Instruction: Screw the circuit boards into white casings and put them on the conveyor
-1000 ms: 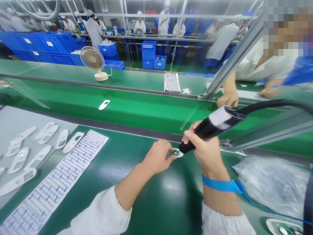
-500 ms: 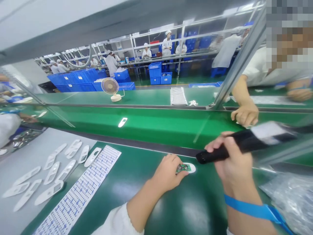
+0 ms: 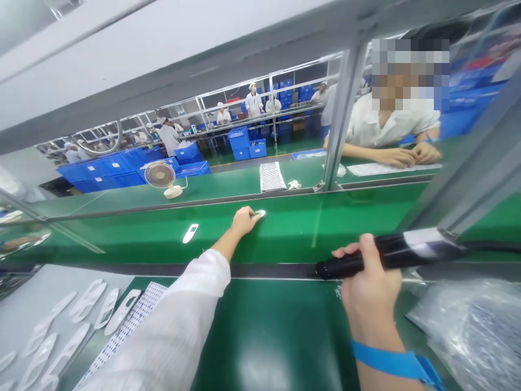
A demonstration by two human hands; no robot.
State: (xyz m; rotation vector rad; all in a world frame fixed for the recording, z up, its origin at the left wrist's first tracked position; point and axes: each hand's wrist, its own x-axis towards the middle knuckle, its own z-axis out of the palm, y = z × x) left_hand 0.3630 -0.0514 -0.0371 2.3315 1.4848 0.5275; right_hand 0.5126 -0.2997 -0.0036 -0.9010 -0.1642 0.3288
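Black corded electric screwdriver [image 3: 366, 259], held level in the right hand [image 3: 368, 288]; small white part [image 3: 260, 213] on the green conveyor belt [image 3: 325, 233], touching the left hand [image 3: 243, 221].

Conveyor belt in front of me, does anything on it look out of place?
Yes, slightly: a white plastic casing lies alone on the conveyor belt, slanted to the belt's edge rather than square to it. A second white piece sits at the fingertips of the left hand.

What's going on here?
A person's left hand is on a small white plastic part on the green conveyor belt, while their right hand grips a black corded electric screwdriver. Across the belt, a co-worker has both hands on a printed sheet.
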